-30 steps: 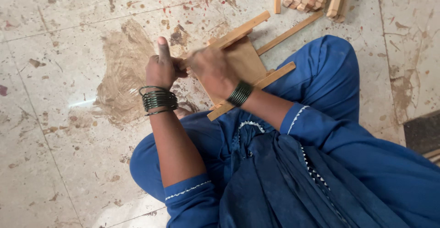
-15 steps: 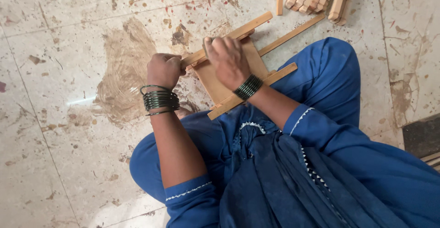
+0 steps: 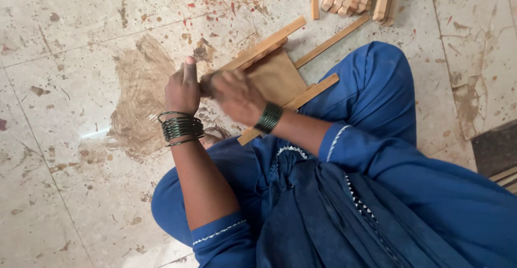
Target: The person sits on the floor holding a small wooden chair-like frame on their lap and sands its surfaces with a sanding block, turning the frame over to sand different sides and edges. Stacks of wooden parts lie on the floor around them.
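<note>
Gripping the wooden frame, both the left hand and right hand keep its long slats running diagonally up-right.

Left hand: raised in front of the body, back of the hand toward the camera, fingers curled into a closed grip, thumb pointing straight up.
Left wrist: bent slightly, ringed by a stack of dark green bangles.
Left forearm: bare, running up from the lower middle of the view; blue sleeve ends near the elbow.
Right hand: just beside the left hand, touching it at the knuckles, blurred; fingers curled, exact grip cannot be told.
Right wrist: wears a band of dark green bangles.
Right forearm: bare, coming in from the right, blue sleeve pushed up.
</note>
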Action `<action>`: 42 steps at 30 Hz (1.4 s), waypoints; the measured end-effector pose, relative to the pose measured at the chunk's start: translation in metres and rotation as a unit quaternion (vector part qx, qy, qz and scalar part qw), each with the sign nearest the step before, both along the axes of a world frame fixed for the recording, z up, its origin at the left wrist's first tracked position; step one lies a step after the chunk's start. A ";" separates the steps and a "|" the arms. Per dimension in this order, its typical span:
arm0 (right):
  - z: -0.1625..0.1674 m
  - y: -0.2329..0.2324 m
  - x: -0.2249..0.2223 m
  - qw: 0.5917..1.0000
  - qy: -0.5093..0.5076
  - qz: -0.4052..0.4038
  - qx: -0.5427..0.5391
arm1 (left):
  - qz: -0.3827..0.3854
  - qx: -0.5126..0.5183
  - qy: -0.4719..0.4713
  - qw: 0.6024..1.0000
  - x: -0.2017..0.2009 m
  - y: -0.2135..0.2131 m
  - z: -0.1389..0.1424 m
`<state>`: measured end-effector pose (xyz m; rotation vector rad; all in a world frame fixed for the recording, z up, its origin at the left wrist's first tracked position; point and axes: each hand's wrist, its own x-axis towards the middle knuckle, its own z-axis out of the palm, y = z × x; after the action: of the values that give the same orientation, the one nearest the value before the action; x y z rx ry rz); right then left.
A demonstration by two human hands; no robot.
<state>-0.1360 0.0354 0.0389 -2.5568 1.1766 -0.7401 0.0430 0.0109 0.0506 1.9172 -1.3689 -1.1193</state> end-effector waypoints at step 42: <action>-0.008 -0.019 -0.050 0.995 -0.004 -0.018 -0.099 | -0.027 0.068 -0.086 0.994 -0.012 0.007 0.016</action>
<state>-0.1864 0.0167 0.0304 -2.6941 1.2046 -0.9165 0.0310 0.0183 0.0664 2.1280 -1.4784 -1.1198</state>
